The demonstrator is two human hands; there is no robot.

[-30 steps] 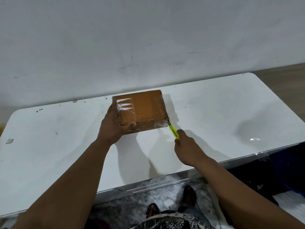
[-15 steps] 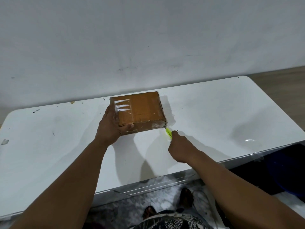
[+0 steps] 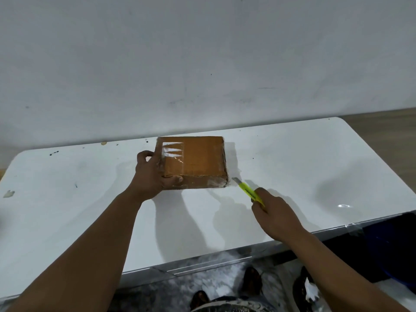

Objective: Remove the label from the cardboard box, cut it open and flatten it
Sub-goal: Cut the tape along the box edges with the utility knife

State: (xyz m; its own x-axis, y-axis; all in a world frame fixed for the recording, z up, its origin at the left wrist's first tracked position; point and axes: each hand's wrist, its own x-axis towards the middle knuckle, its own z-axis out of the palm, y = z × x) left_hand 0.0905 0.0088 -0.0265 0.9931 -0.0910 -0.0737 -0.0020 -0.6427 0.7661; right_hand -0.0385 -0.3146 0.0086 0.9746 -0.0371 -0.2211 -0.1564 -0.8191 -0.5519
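1. The cardboard box (image 3: 195,162) sits closed on the white tabletop (image 3: 292,167), near its far edge.
2. The left hand (image 3: 154,176) grips the box's near-left corner.
3. The right hand (image 3: 275,212) clasps a yellow cutter (image 3: 247,190), its blade just beside the near-right corner.

Plain room: scuffed white wall (image 3: 202,64), glossy white table (image 3: 315,165).

We are seeing the left hand (image 3: 153,176) gripping the cardboard box (image 3: 198,161) at its near-left corner on the white table (image 3: 315,167). The right hand (image 3: 276,212) is holding a yellow utility knife (image 3: 247,190), blade tip just beside the box's near-right corner.
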